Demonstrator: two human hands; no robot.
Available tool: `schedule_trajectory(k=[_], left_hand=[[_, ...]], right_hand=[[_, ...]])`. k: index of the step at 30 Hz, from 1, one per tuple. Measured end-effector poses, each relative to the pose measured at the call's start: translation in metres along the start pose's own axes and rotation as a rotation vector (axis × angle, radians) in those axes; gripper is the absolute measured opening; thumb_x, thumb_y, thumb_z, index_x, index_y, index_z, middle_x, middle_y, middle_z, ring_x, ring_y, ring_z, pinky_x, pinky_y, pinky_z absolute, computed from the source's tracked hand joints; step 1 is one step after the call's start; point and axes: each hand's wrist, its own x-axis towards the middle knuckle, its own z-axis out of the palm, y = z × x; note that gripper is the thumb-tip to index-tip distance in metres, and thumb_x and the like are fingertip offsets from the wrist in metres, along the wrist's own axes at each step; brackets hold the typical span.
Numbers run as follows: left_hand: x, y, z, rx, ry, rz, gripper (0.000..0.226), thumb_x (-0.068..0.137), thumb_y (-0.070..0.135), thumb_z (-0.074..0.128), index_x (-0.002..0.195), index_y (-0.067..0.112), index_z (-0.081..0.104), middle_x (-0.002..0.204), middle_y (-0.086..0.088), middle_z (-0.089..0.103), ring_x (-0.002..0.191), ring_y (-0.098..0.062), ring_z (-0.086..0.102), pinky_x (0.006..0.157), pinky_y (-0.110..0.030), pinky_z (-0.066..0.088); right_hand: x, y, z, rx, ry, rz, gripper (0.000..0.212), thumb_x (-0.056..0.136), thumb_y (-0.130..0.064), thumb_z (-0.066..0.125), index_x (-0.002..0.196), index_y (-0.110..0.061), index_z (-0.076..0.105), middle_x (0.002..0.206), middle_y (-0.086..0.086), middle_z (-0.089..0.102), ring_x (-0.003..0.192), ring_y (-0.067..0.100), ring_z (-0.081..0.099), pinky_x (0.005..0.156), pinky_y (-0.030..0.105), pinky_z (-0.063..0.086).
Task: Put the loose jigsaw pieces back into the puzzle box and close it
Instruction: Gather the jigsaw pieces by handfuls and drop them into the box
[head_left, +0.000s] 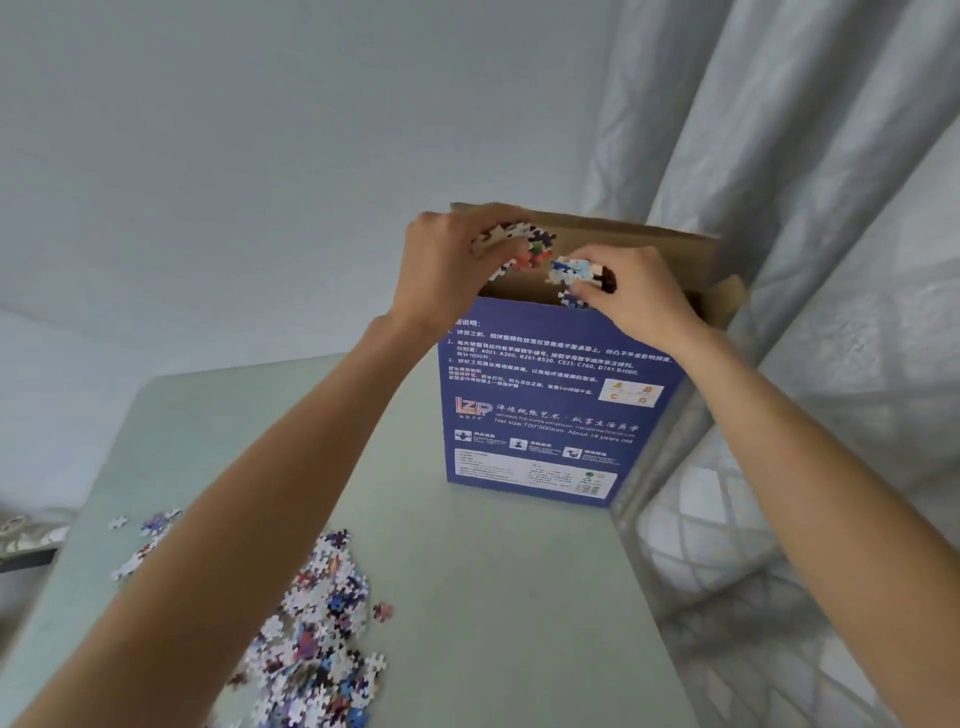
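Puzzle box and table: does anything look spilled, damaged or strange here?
No damage shows. The puzzle box stands upright with its top flap open, while the left hand and right hand hold pieces over the opening. Loose pieces lie scattered on the table.

Setting: a home room, most likely a living space or bedroom. Evidence: pale grey patterned curtain hanging in folds to the right of the right hand; plain white wall behind both hands; pale green table below them, carrying a hobby jigsaw.
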Motion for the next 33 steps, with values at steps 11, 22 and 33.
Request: schedule_trajectory(k=[11,22,33], left_hand=[[0.021,-0.02,0.042,0.188,-0.331,0.078,0.025,0.082,0.018,0.067,0.107,0.018,0.068,0.096,-0.002,0.072,0.089,-0.022,0.066,0.08,-0.038,0.051],[0.026,-0.03,0.036,0.205,-0.434,0.006,0.017,0.082,0.018,0.066,0.099,0.017,0.068,0.088,0.004,0.071,0.077,-0.009,0.062,0.076,-0.027,0.05],[-0.01,-0.041,0.017,0.395,-0.351,0.283,0.04,0.093,0.04,0.035,0.091,0.018,0.068,0.076,0.0,0.068,0.068,-0.02,0.061,0.054,-0.03,0.048]], right_hand=[[0.002,0.011,0.002,0.056,0.088,0.095,0.011,0.085,-0.025,0.067,0.093,-0.019,0.072,0.083,-0.006,0.069,0.076,0.009,0.064,0.077,0.031,0.055],[-0.008,0.009,0.009,0.057,0.105,0.028,0.006,0.084,-0.026,0.068,0.087,-0.023,0.072,0.079,-0.011,0.067,0.072,0.004,0.062,0.073,0.033,0.056],[-0.017,-0.006,0.014,-0.084,0.249,-0.112,0.015,0.091,-0.027,0.055,0.089,-0.02,0.068,0.083,-0.008,0.069,0.072,0.008,0.061,0.062,0.036,0.053]])
